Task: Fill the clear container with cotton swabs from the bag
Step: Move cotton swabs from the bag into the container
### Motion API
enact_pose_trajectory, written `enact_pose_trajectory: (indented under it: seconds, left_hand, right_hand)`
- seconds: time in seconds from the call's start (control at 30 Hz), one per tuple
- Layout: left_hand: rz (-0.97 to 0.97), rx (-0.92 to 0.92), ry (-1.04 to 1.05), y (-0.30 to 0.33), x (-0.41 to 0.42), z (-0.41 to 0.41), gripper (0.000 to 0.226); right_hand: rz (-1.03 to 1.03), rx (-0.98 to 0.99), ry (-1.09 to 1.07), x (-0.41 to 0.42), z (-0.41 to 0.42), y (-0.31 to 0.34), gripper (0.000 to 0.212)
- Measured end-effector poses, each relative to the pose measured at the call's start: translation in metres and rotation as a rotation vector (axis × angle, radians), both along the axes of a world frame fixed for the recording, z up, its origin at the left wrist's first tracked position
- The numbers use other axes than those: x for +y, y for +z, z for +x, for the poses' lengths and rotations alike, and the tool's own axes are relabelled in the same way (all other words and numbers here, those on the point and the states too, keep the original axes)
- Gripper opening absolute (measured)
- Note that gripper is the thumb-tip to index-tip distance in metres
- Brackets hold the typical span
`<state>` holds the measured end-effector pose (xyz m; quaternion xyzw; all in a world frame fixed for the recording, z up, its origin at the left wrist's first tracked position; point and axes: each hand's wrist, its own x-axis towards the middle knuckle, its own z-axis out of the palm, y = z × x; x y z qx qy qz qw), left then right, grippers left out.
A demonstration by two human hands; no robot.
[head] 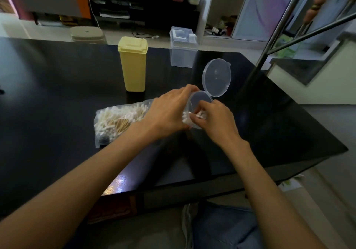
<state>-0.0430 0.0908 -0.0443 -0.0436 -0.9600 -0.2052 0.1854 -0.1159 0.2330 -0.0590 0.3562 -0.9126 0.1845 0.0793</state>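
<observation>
A round clear container (200,100) with its hinged lid (216,77) flipped open is tilted toward me over the black table (57,94). My left hand (169,112) grips the container's left side. My right hand (213,120) pinches a bunch of cotton swabs (187,117) at the container's mouth, white tips showing between the two hands. A clear plastic bag of cotton swabs (117,121) lies flat on the table just left of my left hand, partly hidden by my left wrist.
A tall yellow lidded box (133,64) stands behind the bag. A clear rectangular box (183,46) stands at the table's far edge. A metal railing (279,33) rises on the right. The table's right edge runs diagonally close to the container.
</observation>
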Motion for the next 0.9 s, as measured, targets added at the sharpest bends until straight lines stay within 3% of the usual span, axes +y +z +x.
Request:
enact_pose_trajectory:
  seconds: [0.2, 0.33, 0.53, 0.7, 0.9]
  left_hand:
    - [-0.022, -0.024, 0.005, 0.0, -0.002, -0.001, 0.084]
    - [-0.027, -0.041, 0.014, 0.002, -0.003, -0.002, 0.084]
    - [-0.044, -0.077, 0.043, 0.002, -0.005, -0.001, 0.087]
    - [-0.048, -0.086, 0.042, 0.002, -0.006, -0.001, 0.087]
    - [-0.021, -0.087, 0.05, 0.002, -0.006, -0.001, 0.087]
  right_hand:
    - [0.1, -0.009, 0.027, 0.003, 0.001, 0.005, 0.036]
    - [0.01, 0.038, 0.044, 0.009, 0.001, 0.01, 0.042]
    - [0.059, 0.016, 0.048, 0.01, -0.001, 0.007, 0.03]
    - [0.042, -0.03, -0.025, 0.01, -0.003, 0.004, 0.038]
    - [0.038, -0.022, -0.024, 0.008, -0.005, 0.002, 0.029]
